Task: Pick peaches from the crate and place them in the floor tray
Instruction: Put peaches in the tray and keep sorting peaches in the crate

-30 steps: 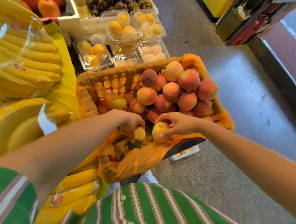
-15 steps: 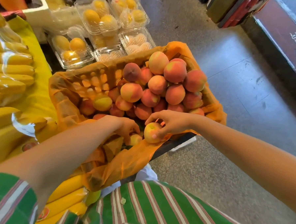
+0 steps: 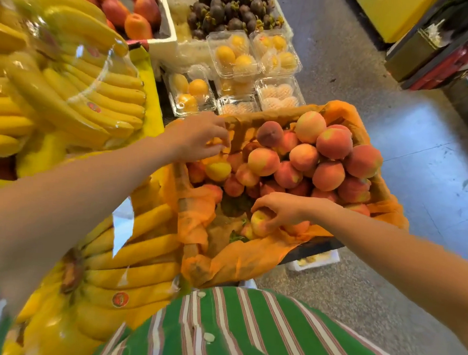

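A crate lined with orange plastic [image 3: 253, 259] holds a heap of red-yellow peaches [image 3: 328, 175], piled highest at its right side. My right hand [image 3: 288, 210] reaches into the near part of the crate, where its fingers curl round a pale yellow-pink peach [image 3: 259, 222]. My left hand [image 3: 199, 137] hovers at the crate's far left rim with fingers curled over the orange liner. Whether it holds anything is hidden. Under the crate's near right corner, a white tray [image 3: 315, 260] peeks out on the floor.
Bagged banana bunches [image 3: 77, 87] cover the yellow stand on the left. Clear clamshell boxes of yellow fruit [image 3: 234, 55] and a box of mangosteens [image 3: 228, 11] sit beyond the crate. Grey floor [image 3: 419, 132] stretches to the right. My striped green shirt [image 3: 246, 332] fills the bottom.
My left hand has left the small peach in the near corner and moved up to the crate's far left rim. My right hand keeps hold of the same pale peach. The camera view shifted.
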`<action>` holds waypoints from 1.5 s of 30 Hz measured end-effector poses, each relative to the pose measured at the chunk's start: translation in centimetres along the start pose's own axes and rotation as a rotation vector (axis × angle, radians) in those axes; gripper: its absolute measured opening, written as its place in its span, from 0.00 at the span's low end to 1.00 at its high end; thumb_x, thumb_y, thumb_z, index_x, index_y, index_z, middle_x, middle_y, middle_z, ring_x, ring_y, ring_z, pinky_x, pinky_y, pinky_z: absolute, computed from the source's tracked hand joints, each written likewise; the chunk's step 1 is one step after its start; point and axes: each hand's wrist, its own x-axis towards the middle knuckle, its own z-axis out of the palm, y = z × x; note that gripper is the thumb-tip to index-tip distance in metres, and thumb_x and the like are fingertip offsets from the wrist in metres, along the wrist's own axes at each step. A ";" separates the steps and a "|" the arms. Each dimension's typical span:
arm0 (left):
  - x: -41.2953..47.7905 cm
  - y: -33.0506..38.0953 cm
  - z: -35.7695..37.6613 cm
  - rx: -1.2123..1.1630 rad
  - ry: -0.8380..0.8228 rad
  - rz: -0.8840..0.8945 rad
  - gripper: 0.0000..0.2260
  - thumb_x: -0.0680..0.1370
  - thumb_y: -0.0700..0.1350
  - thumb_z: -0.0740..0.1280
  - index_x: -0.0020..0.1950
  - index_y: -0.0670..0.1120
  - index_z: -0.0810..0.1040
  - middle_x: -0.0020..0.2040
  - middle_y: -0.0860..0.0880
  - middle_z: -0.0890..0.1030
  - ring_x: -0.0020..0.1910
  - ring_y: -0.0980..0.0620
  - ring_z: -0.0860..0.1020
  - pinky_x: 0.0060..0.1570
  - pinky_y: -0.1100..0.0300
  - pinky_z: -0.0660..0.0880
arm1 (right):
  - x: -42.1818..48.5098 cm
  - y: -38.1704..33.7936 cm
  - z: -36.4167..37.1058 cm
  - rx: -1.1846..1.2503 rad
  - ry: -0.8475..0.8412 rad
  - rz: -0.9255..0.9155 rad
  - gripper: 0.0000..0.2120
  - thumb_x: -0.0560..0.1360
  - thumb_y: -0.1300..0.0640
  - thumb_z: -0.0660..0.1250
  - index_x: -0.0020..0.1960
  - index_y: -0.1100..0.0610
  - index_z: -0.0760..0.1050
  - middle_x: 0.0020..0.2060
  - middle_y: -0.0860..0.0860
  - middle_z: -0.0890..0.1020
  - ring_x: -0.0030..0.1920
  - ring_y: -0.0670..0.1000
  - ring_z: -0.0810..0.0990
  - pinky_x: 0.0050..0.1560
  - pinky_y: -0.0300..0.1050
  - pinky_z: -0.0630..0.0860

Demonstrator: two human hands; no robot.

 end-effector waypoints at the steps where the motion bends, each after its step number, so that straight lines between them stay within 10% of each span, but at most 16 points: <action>1: -0.4 0.1 0.2 0.067 0.040 0.041 0.07 0.75 0.47 0.66 0.49 0.50 0.83 0.50 0.47 0.79 0.50 0.44 0.75 0.50 0.49 0.72 | 0.2 -0.1 -0.3 -0.037 -0.018 0.011 0.24 0.75 0.53 0.68 0.70 0.55 0.69 0.64 0.54 0.74 0.61 0.55 0.73 0.59 0.50 0.72; 9: -1.3 -1.5 1.6 0.177 0.117 -0.139 0.23 0.77 0.49 0.65 0.72 0.49 0.69 0.69 0.45 0.71 0.68 0.42 0.69 0.65 0.45 0.63 | 1.1 -1.8 -0.3 -0.515 0.000 0.012 0.23 0.75 0.44 0.62 0.66 0.54 0.74 0.58 0.52 0.75 0.59 0.55 0.69 0.50 0.47 0.71; 16: -1.7 -2.6 1.6 0.036 0.150 -0.147 0.20 0.78 0.47 0.65 0.70 0.49 0.71 0.68 0.47 0.74 0.65 0.45 0.73 0.60 0.46 0.72 | 3.4 -3.4 -1.8 0.390 0.206 -0.059 0.26 0.77 0.51 0.67 0.73 0.54 0.65 0.68 0.52 0.72 0.64 0.50 0.74 0.61 0.45 0.75; 27: -2.5 -3.0 2.2 0.060 0.198 -0.134 0.22 0.77 0.47 0.64 0.71 0.50 0.70 0.67 0.47 0.74 0.64 0.46 0.73 0.58 0.50 0.72 | 10.3 -3.7 2.2 -0.041 0.326 -0.089 0.33 0.78 0.50 0.65 0.77 0.53 0.55 0.65 0.61 0.66 0.53 0.63 0.78 0.52 0.53 0.75; 37: -2.5 -2.9 2.1 0.041 0.194 -0.136 0.22 0.77 0.48 0.63 0.71 0.50 0.69 0.67 0.46 0.74 0.64 0.45 0.73 0.57 0.47 0.74 | 11.3 -2.3 2.6 0.155 0.286 -0.139 0.34 0.71 0.48 0.73 0.69 0.61 0.63 0.57 0.58 0.78 0.55 0.58 0.78 0.46 0.42 0.66; 45: -2.9 -2.5 1.2 0.044 0.124 -0.140 0.24 0.75 0.52 0.63 0.71 0.49 0.70 0.68 0.44 0.73 0.65 0.43 0.72 0.58 0.46 0.70 | 7.1 -1.3 0.8 0.619 0.130 -0.076 0.24 0.75 0.48 0.70 0.64 0.57 0.66 0.55 0.54 0.77 0.50 0.54 0.80 0.45 0.44 0.80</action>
